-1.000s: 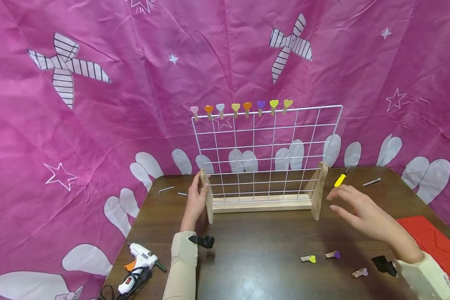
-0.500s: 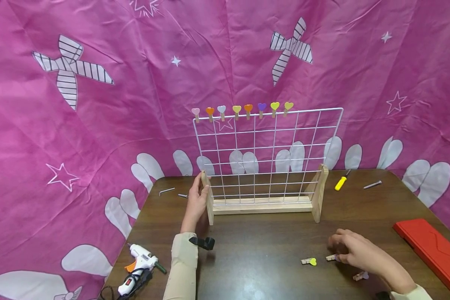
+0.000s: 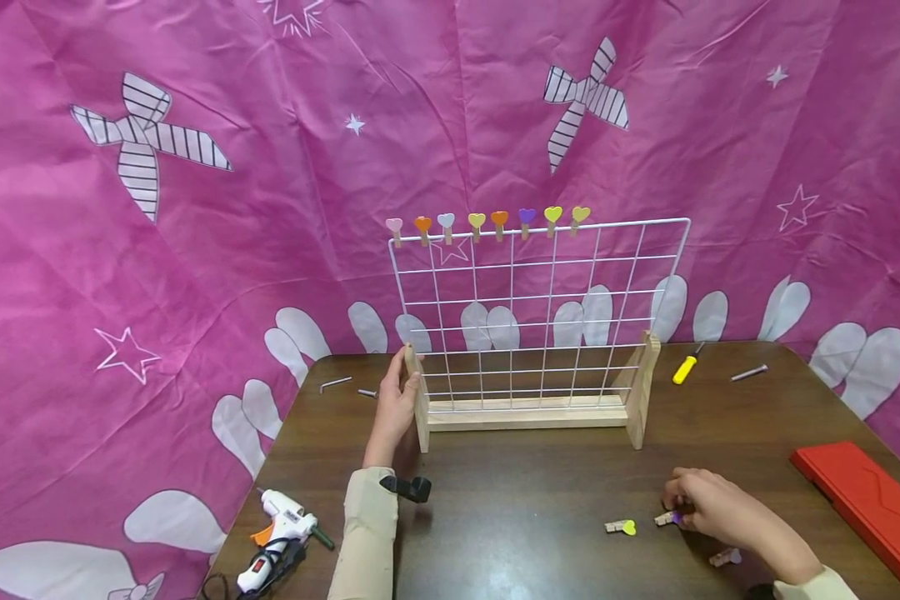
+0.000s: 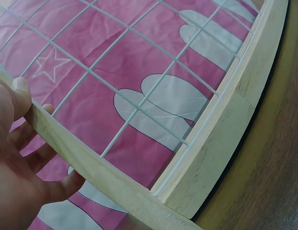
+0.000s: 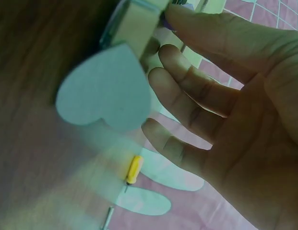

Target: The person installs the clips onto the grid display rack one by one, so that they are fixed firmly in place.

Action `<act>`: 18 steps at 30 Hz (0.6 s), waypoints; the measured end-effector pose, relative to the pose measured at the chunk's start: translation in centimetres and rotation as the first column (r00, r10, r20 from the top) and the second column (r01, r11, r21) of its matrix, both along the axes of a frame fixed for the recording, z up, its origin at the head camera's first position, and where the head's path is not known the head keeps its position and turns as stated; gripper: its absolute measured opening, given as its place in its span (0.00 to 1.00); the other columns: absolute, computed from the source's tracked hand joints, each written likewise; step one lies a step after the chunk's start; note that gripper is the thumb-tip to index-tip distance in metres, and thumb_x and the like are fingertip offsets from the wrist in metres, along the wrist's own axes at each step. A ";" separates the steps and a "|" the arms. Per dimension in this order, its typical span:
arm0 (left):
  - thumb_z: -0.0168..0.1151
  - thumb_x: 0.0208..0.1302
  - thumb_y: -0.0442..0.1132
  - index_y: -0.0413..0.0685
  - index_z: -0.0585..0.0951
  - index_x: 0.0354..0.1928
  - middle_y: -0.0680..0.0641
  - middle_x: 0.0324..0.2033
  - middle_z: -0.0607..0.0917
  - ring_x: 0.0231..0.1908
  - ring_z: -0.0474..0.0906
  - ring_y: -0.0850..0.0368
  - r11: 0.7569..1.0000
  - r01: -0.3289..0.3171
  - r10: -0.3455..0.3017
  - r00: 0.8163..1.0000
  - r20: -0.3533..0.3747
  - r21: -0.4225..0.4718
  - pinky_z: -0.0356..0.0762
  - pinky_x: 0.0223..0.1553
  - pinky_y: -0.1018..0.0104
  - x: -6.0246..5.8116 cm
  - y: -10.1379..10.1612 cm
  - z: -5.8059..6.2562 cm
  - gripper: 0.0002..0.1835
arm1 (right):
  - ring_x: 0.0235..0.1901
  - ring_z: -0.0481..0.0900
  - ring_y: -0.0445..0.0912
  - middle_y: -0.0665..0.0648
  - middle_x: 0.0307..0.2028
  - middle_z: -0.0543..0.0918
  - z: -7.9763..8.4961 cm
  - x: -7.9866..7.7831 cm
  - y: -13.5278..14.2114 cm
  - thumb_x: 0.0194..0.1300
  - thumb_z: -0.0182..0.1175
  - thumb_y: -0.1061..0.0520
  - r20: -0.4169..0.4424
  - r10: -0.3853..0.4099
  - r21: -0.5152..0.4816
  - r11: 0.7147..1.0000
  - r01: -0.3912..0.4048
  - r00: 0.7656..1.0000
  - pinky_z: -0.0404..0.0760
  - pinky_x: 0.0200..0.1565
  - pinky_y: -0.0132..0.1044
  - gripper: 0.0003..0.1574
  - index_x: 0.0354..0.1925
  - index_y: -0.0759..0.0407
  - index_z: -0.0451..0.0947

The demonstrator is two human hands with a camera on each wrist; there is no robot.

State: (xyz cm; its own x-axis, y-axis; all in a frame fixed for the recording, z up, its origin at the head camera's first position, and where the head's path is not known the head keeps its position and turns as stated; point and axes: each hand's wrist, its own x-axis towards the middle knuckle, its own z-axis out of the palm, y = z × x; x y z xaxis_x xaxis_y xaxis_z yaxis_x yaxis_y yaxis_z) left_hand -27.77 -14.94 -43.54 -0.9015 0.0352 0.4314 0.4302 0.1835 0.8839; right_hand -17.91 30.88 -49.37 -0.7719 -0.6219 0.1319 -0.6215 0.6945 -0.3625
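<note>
A white wire grid point(image 3: 645, 222) stands upright in a wooden stand point(image 3: 525, 422), with several heart clothespins point(image 3: 552, 216) clipped along the left and middle of its top bar. My left hand point(image 3: 394, 408) grips the stand's left upright point(image 4: 91, 163), thumb on one side and fingers on the other. At the table's front right, my right hand point(image 3: 720, 505) pinches a purple heart clothespin point(image 3: 663, 518) lying on the table; its purple heart is partly hidden. Left of it lies a yellow-green heart clothespin point(image 3: 619, 527). A pale heart clothespin point(image 3: 725, 557) lies below the right hand and looms large in the right wrist view.
A white glue gun point(image 3: 285, 521) with a black cord lies at the front left. Far right is a red case point(image 3: 862, 500). Behind the stand's right side are a yellow screwdriver point(image 3: 686, 369) and a bolt point(image 3: 749, 372); a hex key point(image 3: 336, 383) lies back left.
My right hand has come down from beside the stand's right upright to the clothespins on the table, and its fingers have closed on the purple one. The left hand stays on the upright.
</note>
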 end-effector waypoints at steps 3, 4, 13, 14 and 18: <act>0.45 0.68 0.27 0.38 0.58 0.67 0.31 0.57 0.70 0.60 0.64 0.37 1.000 0.007 -0.007 1.000 -0.006 0.005 0.61 0.60 0.48 0.0 0.0 0.1 0.26 | 0.23 0.64 0.32 0.39 0.24 0.66 0.1 -0.1 -0.1 0.37 0.69 0.66 0.004 -0.010 0.009 1.000 0.010 1.000 0.63 0.22 0.29 0.20 0.21 0.44 0.72; 0.45 0.68 0.27 0.38 0.58 0.67 0.30 0.57 0.70 0.60 0.63 0.36 1.000 0.011 -0.011 1.000 -0.008 0.008 0.61 0.60 0.48 0.0 0.0 0.1 0.26 | 0.23 0.63 0.32 0.39 0.24 0.66 0.1 -0.1 0.0 0.38 0.69 0.66 0.019 -0.017 0.014 1.000 0.017 1.000 0.63 0.21 0.29 0.20 0.21 0.44 0.72; 0.45 0.68 0.28 0.40 0.58 0.67 0.30 0.57 0.70 0.60 0.63 0.37 1.000 0.008 -0.008 1.000 -0.008 0.001 0.61 0.60 0.49 0.1 0.0 0.1 0.26 | 0.21 0.64 0.31 0.39 0.20 0.68 2.6 -0.6 -0.2 0.45 0.69 0.61 0.157 -0.027 -0.055 0.998 0.036 0.987 0.64 0.20 0.27 0.16 0.23 0.48 0.70; 0.45 0.68 0.28 0.40 0.58 0.67 0.30 0.57 0.70 0.60 0.63 0.38 1.000 0.008 -0.008 1.000 -0.007 0.000 0.61 0.60 0.49 0.1 0.0 0.1 0.26 | 0.21 0.65 0.31 0.38 0.20 0.69 3.0 -0.8 -0.3 0.44 0.69 0.61 0.128 -0.013 -0.080 0.997 0.024 0.992 0.65 0.20 0.27 0.17 0.23 0.47 0.70; 0.45 0.68 0.27 0.38 0.58 0.67 0.29 0.56 0.70 0.60 0.63 0.38 1.000 0.011 -0.011 1.000 -0.018 0.003 0.61 0.60 0.50 0.0 0.0 0.0 0.26 | 0.25 0.70 0.31 0.35 0.23 0.72 4.9 -1.2 -0.7 0.45 0.70 0.63 -0.057 0.055 -0.179 0.982 -0.064 0.997 0.69 0.24 0.27 0.19 0.25 0.43 0.71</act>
